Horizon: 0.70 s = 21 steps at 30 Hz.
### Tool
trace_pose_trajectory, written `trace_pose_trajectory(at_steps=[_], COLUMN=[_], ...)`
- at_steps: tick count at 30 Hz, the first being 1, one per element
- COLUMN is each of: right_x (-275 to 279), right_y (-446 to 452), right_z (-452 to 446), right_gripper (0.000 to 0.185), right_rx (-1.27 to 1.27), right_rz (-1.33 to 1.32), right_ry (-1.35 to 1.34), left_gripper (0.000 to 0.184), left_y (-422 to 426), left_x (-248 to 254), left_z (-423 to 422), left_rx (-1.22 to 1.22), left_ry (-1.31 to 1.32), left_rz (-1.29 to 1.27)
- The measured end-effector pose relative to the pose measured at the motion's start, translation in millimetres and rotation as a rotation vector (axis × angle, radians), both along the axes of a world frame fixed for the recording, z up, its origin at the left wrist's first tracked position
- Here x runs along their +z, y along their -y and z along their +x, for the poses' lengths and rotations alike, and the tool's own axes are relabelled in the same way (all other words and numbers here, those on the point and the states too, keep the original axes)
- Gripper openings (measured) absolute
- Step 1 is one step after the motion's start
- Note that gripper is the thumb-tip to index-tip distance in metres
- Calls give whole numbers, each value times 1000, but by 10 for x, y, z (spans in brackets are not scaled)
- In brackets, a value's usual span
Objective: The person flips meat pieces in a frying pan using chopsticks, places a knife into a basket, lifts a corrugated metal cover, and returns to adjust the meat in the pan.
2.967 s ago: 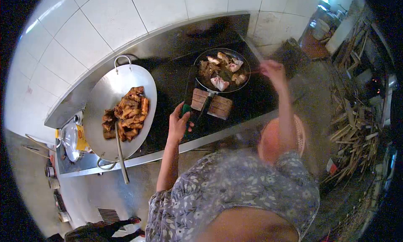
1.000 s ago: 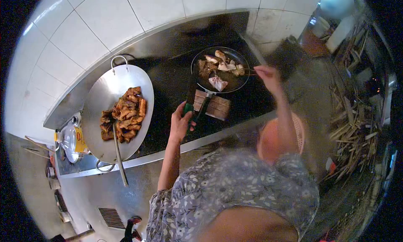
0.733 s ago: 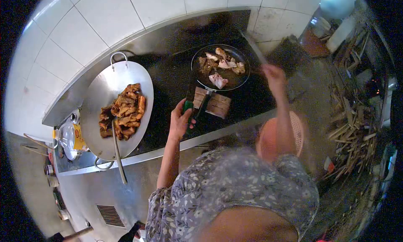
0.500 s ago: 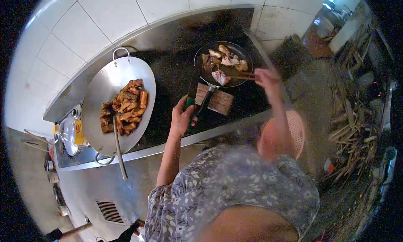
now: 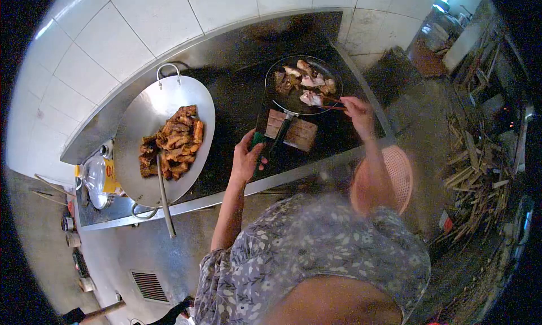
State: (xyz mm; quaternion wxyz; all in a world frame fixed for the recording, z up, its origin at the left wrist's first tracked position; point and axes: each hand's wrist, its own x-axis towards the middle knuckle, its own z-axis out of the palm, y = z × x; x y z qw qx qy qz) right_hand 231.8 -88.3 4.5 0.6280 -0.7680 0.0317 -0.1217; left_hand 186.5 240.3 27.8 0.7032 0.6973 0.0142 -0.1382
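Chopsticks (image 5: pixel 333 107) reach into a frying pan (image 5: pixel 291 104) of meat pieces (image 5: pixel 312 81) on the worktop (image 5: pixel 231 127).
In the head view, the right hand (image 5: pixel 357 113) grips the chopsticks, their tips at a pale piece (image 5: pixel 310 99); the left hand (image 5: pixel 246 157) is wrapped around a green handle (image 5: pixel 257 138), beside the pan's black handle (image 5: pixel 280 134). A wok (image 5: pixel 132 122) of browned pieces (image 5: pixel 178 139) sits to the left.

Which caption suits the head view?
Right hand holds thin reddish chopsticks at a round black frying pan; left hand grips green handle.

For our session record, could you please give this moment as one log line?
left hand: holds green handle; right hand: holds chopsticks at frying pan; frying pan: meat pieces inside; wok: browned pieces
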Motion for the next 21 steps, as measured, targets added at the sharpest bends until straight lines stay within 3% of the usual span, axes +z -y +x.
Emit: trace_pose_trajectory(at_steps=[10,13,17,21], right_x=[-12,-46,66,-138], right_y=[-51,-18,-45,95], right_z=[-69,-76,-310,-554], right_gripper=[22,23,21,22], right_rx=[-68,-139,-353,-376], right_rz=[38,233,344,388], right_ry=[19,47,55,58], left_gripper=[46,45,45,45], left_y=[-109,-139,-110,-37], left_x=[-91,-99,-71,-144], left_z=[-15,-37,-74,-187], left_rx=[-12,9,2,-32], left_ry=[4,-28,-26,-33], left_rz=[-20,-12,-30,-88])
